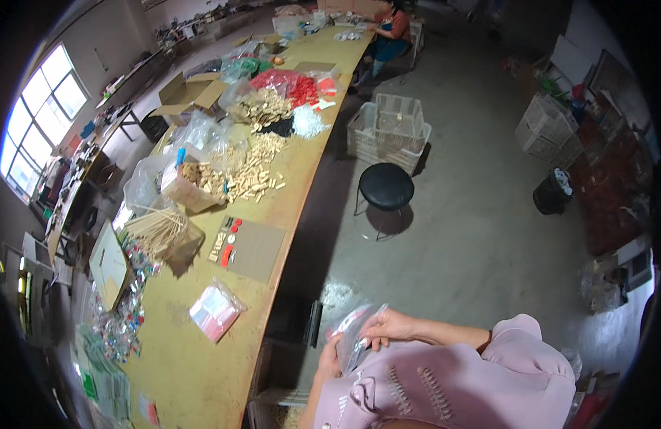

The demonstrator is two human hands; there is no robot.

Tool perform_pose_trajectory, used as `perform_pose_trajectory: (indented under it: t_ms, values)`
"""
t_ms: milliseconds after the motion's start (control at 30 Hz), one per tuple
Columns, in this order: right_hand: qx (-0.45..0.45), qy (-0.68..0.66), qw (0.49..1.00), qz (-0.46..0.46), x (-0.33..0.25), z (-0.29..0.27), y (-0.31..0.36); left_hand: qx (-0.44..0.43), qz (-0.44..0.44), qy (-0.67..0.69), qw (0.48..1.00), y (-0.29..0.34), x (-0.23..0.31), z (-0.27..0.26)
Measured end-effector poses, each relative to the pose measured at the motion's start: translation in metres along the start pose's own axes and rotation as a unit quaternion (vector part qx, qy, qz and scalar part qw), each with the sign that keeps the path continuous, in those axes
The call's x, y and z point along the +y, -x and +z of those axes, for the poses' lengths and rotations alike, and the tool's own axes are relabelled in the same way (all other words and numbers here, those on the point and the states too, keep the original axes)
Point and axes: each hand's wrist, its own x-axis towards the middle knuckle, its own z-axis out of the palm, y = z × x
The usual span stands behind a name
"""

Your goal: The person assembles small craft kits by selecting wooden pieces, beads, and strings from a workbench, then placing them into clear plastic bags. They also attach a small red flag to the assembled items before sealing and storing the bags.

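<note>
A clear plastic bag point(353, 325) with something pale and red inside is held close to my body, just off the right edge of the table. My left hand point(331, 359) is closed on its near left side. From the right, my right hand point(389, 327) pinches the bag's edge between thumb and fingers. What lies inside is blurred by the film. On the table to the left lies another filled clear packet point(217, 310) with pale and pink contents. Beyond it sits a brown cardboard sheet point(262, 250) bearing small red, black and wooden pieces.
The long yellow table point(180, 365) carries a tub of thin wooden sticks point(159, 232), heaped wooden pegs point(255, 179), and red point(302, 91) and white pieces point(308, 123). A black stool point(385, 187) and plastic crates point(391, 132) stand right of it. Another person point(393, 36) sits at the far end.
</note>
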Motion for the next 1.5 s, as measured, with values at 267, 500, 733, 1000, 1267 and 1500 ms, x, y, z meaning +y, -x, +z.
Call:
perform_pose_trajectory:
  t_ms: [267,500,733,1000,1267,1500]
  values:
    - [0.049,0.081,0.994,0.050,-0.004,0.029,-0.035,0.180,0.494,-0.551,0.648,0.035,0.021,-0.014]
    - [0.085,-0.002,0.994,0.063,-0.006,-0.003,-0.069,-0.107,0.265,-0.401,0.871,0.043,0.061,0.064]
    - [0.020,0.018,0.997,0.072,-0.054,-0.087,-0.106,0.015,0.357,-0.398,0.845,-0.006,0.074,0.117]
    - [0.000,0.160,0.987,0.024,-0.137,-0.217,-0.129,0.280,0.557,-0.304,0.720,-0.049,0.136,0.194]
    - [0.054,0.324,0.824,-0.462,-0.196,-0.211,-0.127,0.286,0.602,-0.326,0.671,-0.096,0.122,0.254]
    - [0.013,0.187,0.982,0.033,-0.112,-0.216,-0.207,0.252,0.641,-0.411,0.597,-0.094,0.117,0.255]
